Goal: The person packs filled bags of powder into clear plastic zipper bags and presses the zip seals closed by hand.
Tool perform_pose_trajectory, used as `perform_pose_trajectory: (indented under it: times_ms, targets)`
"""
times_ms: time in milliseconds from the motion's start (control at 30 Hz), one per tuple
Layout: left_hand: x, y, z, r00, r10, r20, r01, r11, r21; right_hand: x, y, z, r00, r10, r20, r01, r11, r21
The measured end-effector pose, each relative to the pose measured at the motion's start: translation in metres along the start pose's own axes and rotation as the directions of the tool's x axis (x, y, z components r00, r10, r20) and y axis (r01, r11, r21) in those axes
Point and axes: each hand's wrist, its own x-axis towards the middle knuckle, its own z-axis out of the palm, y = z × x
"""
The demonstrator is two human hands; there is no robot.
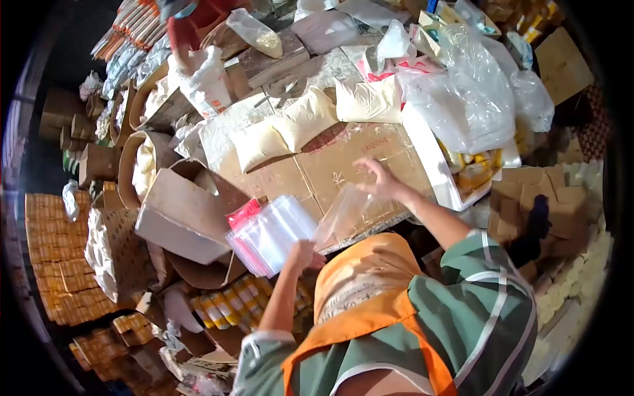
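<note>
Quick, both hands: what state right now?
Left hand: fingers curled by the stack of clear bags and a loose clear bag; grip cannot be told.
Right hand: open, fingers spread, at the loose clear bag's far end.

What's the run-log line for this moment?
left hand: beside bag stack | right hand: open, near loose bag | filled bags: far side of cardboard

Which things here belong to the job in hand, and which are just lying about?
Likely in the job:
- left hand, right hand
- loose clear bag
- bag stack
- filled bags
- cardboard

Seemingly lying about:
- crumpled plastic
- white tray and its yellow packs
- dark cloth
</note>
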Motion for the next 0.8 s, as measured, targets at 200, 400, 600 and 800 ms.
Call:
perform_pose_trajectory:
  times_ms: [200,400,600,800]
  targets:
    - [-0.050,-0.001,0.073,0.989,0.140,-0.038,-0.144,0.922,-0.360,0.180,0.180,-0.044,0.974,0.149,-0.169,-0.225,0.663,-0.713]
    - [-0.071,-0.042,0.101,0.989,-0.066,-0.133,-0.009,0.866,-0.500,0.261,0.261,-0.052,0.952,0.095,-0.290,-0.305,0.317,-0.898]
    - [-0.067,-0.039,0.112,0.981,-0.115,-0.154,0.030,0.883,-0.468,0.294,0.233,-0.096,0.957,0.259,-0.133,-0.256,0.532,-0.807]
    - [-0.058,-0.030,0.114,0.991,0.018,-0.134,-0.084,0.858,-0.507,0.277,0.203,-0.085,0.947,0.034,-0.318,-0.245,0.718,-0.652]
